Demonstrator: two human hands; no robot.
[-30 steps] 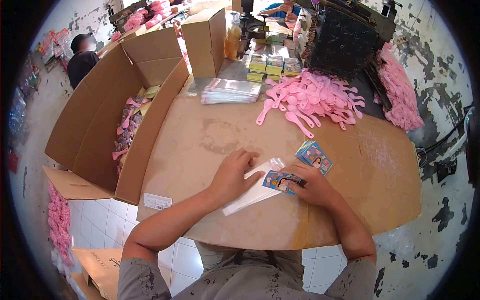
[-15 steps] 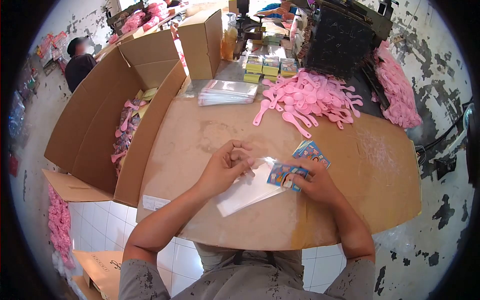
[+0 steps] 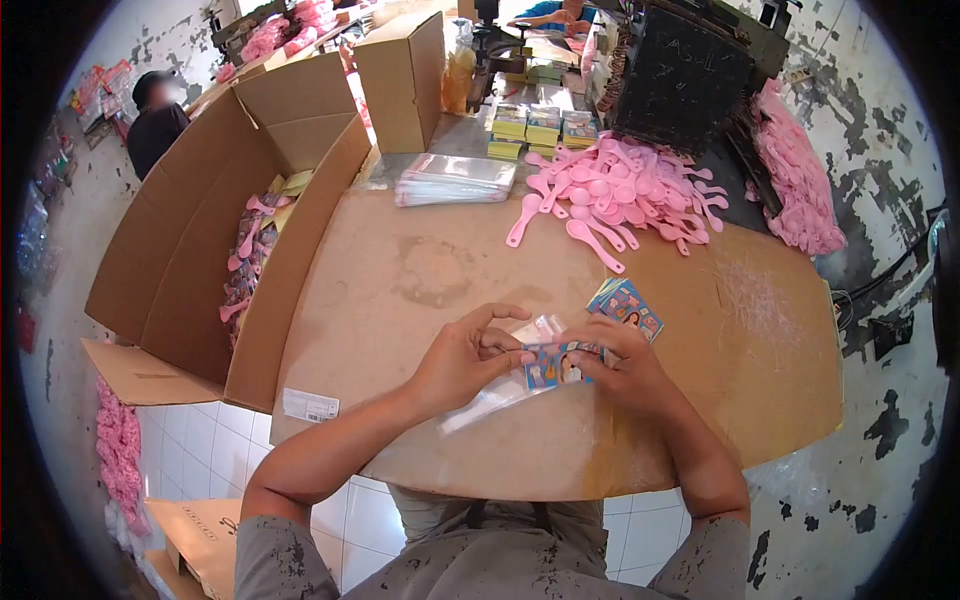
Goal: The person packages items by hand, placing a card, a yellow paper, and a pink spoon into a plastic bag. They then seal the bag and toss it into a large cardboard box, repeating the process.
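Note:
Between my two hands is a blue printed card (image 3: 540,372) with small colourful pictures. My right hand (image 3: 630,368) pinches its right side, thumb in front. My left hand (image 3: 468,352) is closed at the card's upper left corner, thumb and finger on a clear plastic bag (image 3: 547,326) whose edge shows above the card. Beneath the hands, more clear plastic bags (image 3: 480,410) lie flat on the cardboard-covered table (image 3: 400,440). A small stack of the same blue cards (image 3: 630,302) rests just beyond my right hand.
Pink plastic spoons (image 3: 630,190) are heaped at the back. Left of them lie a pile of clear bags (image 3: 455,180) and stacks of cards (image 3: 543,128). A large open carton (image 3: 310,240) with packed spoons stands at the left. A person (image 3: 155,120) is at the far left.
My right hand has brought the card slightly left, and my left hand has moved right and down to meet it. The card now overlaps the bag at my left fingertips.

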